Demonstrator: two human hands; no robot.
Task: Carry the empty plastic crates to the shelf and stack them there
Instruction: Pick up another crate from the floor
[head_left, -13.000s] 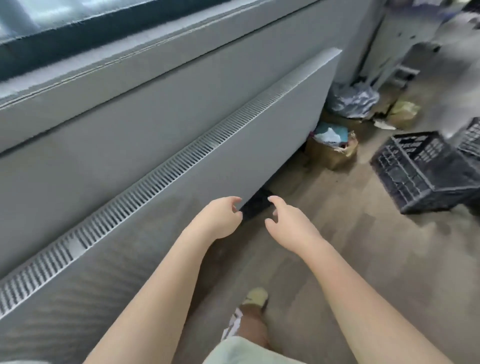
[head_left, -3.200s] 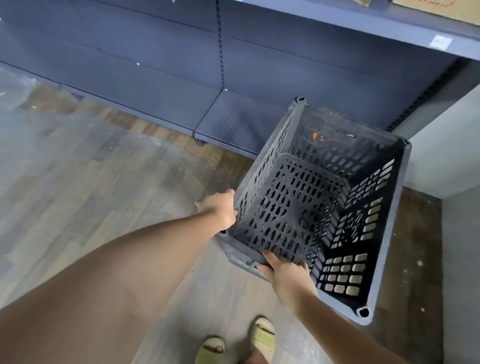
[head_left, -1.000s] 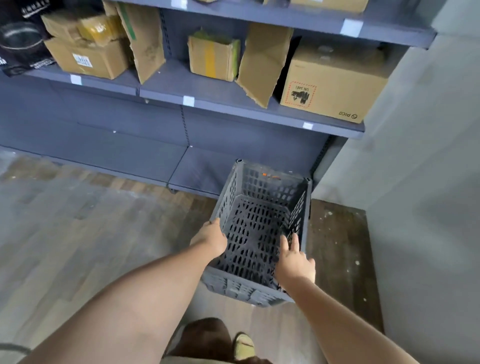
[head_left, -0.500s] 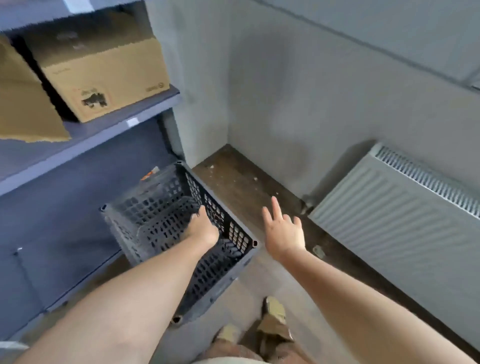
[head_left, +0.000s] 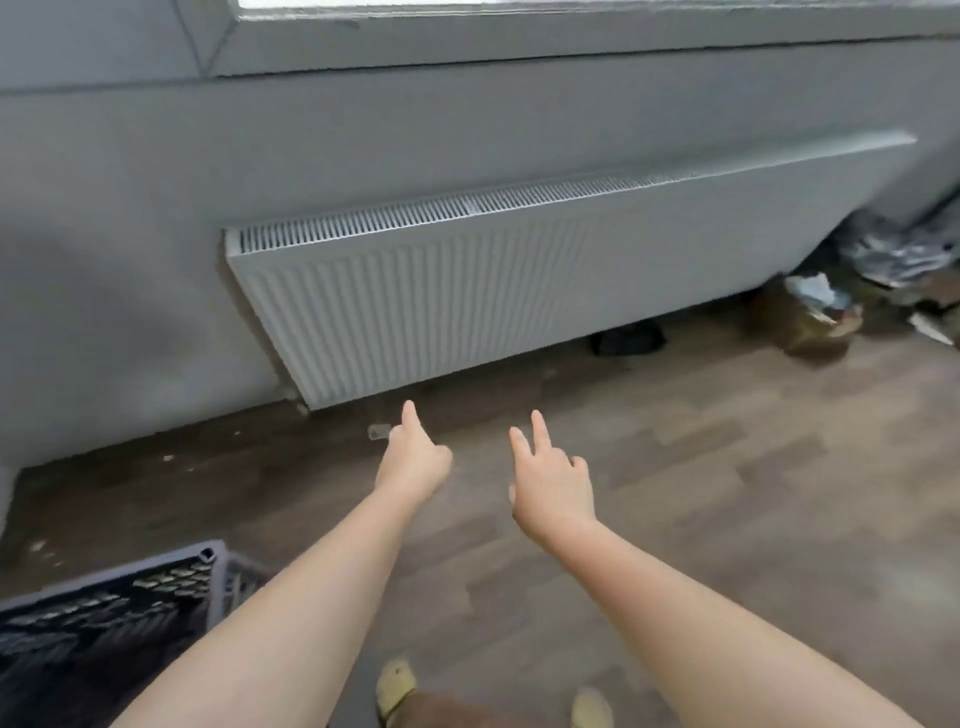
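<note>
Crate (head_left: 104, 613) upright (lower-left) — hands empty

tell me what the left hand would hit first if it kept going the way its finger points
Probably the lower edge of the radiator, or the floor just under it. The left hand holds nothing and nothing lies between; depth is hard to judge.

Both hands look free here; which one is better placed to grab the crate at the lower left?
Left. The left hand is empty and on the side of the crate; the right hand, also empty, would have to cross the body.
</note>
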